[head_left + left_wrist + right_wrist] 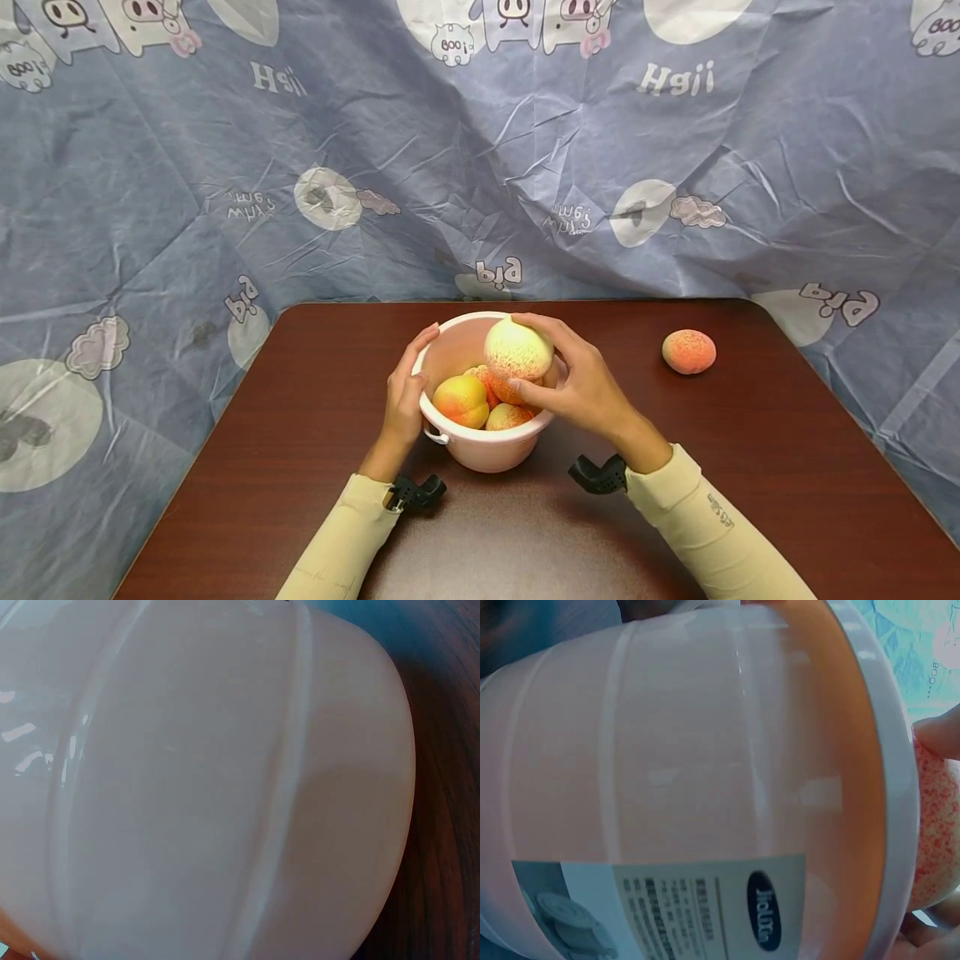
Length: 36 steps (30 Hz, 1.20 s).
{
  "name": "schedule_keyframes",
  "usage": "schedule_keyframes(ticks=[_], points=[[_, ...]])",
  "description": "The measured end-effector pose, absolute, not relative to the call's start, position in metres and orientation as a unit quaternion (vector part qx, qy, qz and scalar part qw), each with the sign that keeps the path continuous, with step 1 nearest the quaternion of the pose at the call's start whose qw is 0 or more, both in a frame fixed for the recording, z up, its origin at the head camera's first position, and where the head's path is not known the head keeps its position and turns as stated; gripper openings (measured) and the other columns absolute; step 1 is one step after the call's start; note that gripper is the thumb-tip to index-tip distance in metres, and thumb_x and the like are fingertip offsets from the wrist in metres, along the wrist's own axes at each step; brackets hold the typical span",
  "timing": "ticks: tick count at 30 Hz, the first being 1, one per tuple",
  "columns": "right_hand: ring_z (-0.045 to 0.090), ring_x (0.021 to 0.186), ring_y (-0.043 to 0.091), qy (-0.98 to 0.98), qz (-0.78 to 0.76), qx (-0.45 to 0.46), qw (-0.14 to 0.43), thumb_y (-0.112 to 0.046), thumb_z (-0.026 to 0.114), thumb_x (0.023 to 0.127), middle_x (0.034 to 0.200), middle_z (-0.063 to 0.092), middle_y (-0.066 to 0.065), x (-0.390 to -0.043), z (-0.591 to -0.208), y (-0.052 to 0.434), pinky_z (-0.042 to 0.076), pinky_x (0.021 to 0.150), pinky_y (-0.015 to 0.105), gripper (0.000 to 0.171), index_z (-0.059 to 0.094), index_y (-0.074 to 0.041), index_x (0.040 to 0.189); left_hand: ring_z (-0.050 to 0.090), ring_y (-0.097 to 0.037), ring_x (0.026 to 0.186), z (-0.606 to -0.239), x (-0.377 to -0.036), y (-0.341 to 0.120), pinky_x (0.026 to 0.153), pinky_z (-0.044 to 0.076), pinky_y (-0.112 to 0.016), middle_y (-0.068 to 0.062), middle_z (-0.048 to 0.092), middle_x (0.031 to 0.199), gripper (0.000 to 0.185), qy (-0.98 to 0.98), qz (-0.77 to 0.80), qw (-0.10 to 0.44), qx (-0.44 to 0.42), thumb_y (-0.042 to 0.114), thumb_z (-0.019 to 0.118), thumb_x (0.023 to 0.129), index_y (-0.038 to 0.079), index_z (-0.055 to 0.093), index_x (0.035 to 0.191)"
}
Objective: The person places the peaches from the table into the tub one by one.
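Fingers of the right hand [588,387] curl around a round, pale speckled peach [517,350] just above the pink plastic bucket [487,450], whose rim the left hand [405,400] touches with straight fingers. It looks light and slightly soft, best cupped around its widest part without squeezing.

Pink bucket [225,780] overfilling left wrist view, cut by every edge but right; left hand not seen there. Label [667,915] on bucket in right wrist view cut by bottom edge, print too small to read. Held peach [934,832] clipped at right edge. Peaches in bucket [480,400] partly hidden behind right hand [585,387] and rim. Table [750,467] near edge cut off.
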State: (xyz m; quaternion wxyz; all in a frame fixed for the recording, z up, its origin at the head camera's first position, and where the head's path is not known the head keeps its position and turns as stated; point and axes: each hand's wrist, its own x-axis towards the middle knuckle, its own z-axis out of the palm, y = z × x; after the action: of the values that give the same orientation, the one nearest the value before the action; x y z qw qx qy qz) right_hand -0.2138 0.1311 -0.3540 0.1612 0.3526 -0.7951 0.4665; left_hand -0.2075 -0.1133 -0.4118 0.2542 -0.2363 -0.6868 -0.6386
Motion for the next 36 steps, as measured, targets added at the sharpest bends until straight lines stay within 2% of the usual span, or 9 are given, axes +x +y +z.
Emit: schedule_keyframes(ticks=[11, 23, 30, 36], points=[[0.055, 0.113, 0.011, -0.793, 0.452, 0.379, 0.154, -0.024, 0.084, 0.072, 0.132, 0.054, -0.01, -0.208, -0.355, 0.127, 0.046, 0.095, 0.031, 0.072, 0.052, -0.026, 0.136, 0.04, -0.046, 0.13, -0.41, -0.206, -0.113, 0.112, 0.03, -0.034, -0.033, 0.046, 0.137, 0.057, -0.689, -0.637, 0.254, -0.235, -0.007, 0.031, 0.077, -0.015, 0.047, 0.131], [0.054, 0.116, 0.013, -0.793, 0.451, 0.387, 0.132, -0.025, 0.083, 0.072, 0.135, 0.052, -0.009, -0.203, -0.357, 0.123, 0.045, 0.098, 0.033, 0.072, 0.052, -0.027, 0.136, 0.04, -0.043, 0.131, -0.409, -0.205, -0.112, 0.112, 0.029, -0.033, -0.024, 0.048, 0.139, 0.057, -0.694, -0.635, 0.25, -0.228, -0.007, 0.031, 0.078, -0.014, 0.047, 0.132], [0.056, 0.111, 0.013, -0.794, 0.442, 0.397, 0.13, -0.026, 0.084, 0.071, 0.132, 0.056, -0.007, -0.201, -0.36, 0.121, 0.047, 0.094, 0.032, 0.071, 0.053, -0.024, 0.135, 0.04, -0.043, 0.131, -0.412, -0.206, -0.113, 0.111, 0.03, -0.031, -0.031, 0.045, 0.138, 0.056, -0.695, -0.636, 0.246, -0.228, -0.006, 0.032, 0.079, -0.014, 0.046, 0.132], [0.057, 0.109, 0.013, -0.789, 0.438, 0.411, 0.13, -0.026, 0.084, 0.071, 0.131, 0.056, -0.005, -0.201, -0.363, 0.12, 0.048, 0.092, 0.031, 0.071, 0.053, -0.021, 0.135, 0.039, -0.044, 0.131, -0.411, -0.206, -0.113, 0.112, 0.029, -0.032, -0.031, 0.046, 0.138, 0.057, -0.693, -0.635, 0.251, -0.23, -0.007, 0.032, 0.078, -0.015, 0.047, 0.132]])
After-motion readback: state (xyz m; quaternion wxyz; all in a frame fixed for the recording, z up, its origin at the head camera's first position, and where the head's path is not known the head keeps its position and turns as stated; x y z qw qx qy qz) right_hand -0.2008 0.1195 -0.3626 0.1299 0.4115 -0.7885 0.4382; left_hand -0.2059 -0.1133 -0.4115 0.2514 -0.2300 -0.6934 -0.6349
